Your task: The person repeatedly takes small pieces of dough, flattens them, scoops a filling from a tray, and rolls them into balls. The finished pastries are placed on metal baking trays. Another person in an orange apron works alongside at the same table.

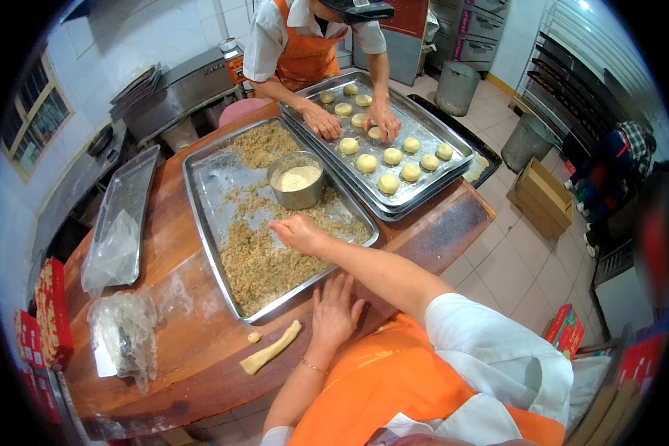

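Observation:
My right hand (301, 234) hangs over a large metal tray (200, 223) of crumbly filling (256, 267), its fingers curled; whether something is inside them I cannot tell. Palm down, my left hand (334, 312) rests at the tray's near edge with its fingers spread and nothing in it. Left of it on the wooden table (200, 345) lie a strip of dough (271, 348) and a small dough piece (254, 337). A metal bowl (296, 181) holding pale, grainy powder stands inside the tray.
Across the table, a co-worker in an orange apron (306, 56) touches round dough pieces (367, 163) on stacked trays (423, 200). An empty tray (145, 223) with a plastic bag and another plastic bag (124, 334) lie left. A cardboard box (541, 198) stands on the floor, right.

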Motion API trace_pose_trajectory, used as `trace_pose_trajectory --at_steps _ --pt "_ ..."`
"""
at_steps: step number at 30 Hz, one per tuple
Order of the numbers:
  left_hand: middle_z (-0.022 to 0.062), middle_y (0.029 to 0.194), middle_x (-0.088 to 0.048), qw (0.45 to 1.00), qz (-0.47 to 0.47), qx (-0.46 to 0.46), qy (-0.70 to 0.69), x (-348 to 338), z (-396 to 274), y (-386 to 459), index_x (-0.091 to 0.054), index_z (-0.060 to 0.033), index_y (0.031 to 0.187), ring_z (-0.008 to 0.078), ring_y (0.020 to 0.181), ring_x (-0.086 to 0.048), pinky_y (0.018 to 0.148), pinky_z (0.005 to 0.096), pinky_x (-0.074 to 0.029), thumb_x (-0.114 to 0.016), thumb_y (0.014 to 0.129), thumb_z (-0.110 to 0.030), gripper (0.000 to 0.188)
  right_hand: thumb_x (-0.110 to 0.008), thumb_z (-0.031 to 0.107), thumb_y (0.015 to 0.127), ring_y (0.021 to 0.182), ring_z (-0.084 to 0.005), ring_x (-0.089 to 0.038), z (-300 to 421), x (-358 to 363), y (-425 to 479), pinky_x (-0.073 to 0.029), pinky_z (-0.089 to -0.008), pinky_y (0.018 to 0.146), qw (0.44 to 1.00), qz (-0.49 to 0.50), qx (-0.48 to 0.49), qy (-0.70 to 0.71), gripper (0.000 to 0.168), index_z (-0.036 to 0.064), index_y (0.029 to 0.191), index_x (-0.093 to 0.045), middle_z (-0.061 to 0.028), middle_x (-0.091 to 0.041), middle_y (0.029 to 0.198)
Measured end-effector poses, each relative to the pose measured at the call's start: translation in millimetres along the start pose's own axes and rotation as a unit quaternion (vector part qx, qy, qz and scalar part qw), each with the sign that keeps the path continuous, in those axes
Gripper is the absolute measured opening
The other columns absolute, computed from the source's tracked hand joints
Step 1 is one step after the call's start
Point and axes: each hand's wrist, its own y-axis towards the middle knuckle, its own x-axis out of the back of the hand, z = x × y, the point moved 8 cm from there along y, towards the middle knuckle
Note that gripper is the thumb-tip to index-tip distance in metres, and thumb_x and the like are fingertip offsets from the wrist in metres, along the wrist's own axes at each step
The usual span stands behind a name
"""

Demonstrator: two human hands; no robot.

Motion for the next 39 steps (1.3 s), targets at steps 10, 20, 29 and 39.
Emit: trace_pose_trajectory --at_steps 10,20,29,39 --pt "0.0182 0.118 -0.055 0.996 -0.047 -0.054 0.055 11.9 7.9 -57.5 -0.051 0.0039 0.123 0.0355 0.114 -0.050 0.096 0.0454 -0.039 -0.058 0.080 -0.008 0.045 -0.040 0.049 0.099 0.074 -0.0139 -0.054 -49.6 -0.9 1.7 -0.045 -0.0274 0.060 0.894 0.038 -0.140 0.423 0.043 0.012 0.113 -0.057 -0.0026 -0.058 0.086" --pt "0.0147 0.103 -0.057 0.907 0.008 0.152 -0.392 9.8 61.6 -40.1 -0.046 -0.0022 0.112 0.0244 0.101 -0.056 0.087 0.0366 -0.044 -0.050 0.091 -0.011 0.023 -0.040 0.050 0.099 0.046 -0.0102 -0.038 -70.8 12.1 -3.0 -0.027 -0.0251 0.043 0.933 -0.069 -0.168 0.309 0.048 0.012 0.071 -0.049 0.0006 -0.045 0.057" --pt "0.0147 0.120 -0.056 0.411 -0.249 0.261 -0.837 46.5 92.1 17.7 -0.047 0.0006 0.122 0.0265 0.112 -0.057 0.096 0.0391 -0.048 -0.038 0.101 -0.018 0.030 -0.057 0.018 0.092 0.101 -0.0231 -0.061 42.1 6.0 -46.7 -0.048 -0.0371 0.084 0.992 0.005 0.085 0.098 0.024 0.008 0.113 -0.055 -0.0130 -0.062 0.108" --pt "0.0083 0.112 -0.057 0.474 -0.298 0.202 -0.803 45.6 121.9 15.3 -0.052 -0.0042 0.118 0.0207 0.106 -0.055 0.090 0.0375 -0.047 -0.043 0.100 -0.021 0.026 -0.068 0.001 0.076 0.087 -0.0277 -0.058 61.4 -5.2 -73.8 -0.049 -0.0378 0.077 0.979 -0.015 0.193 -0.063 0.032 0.006 0.107 -0.063 -0.0117 -0.060 0.102"
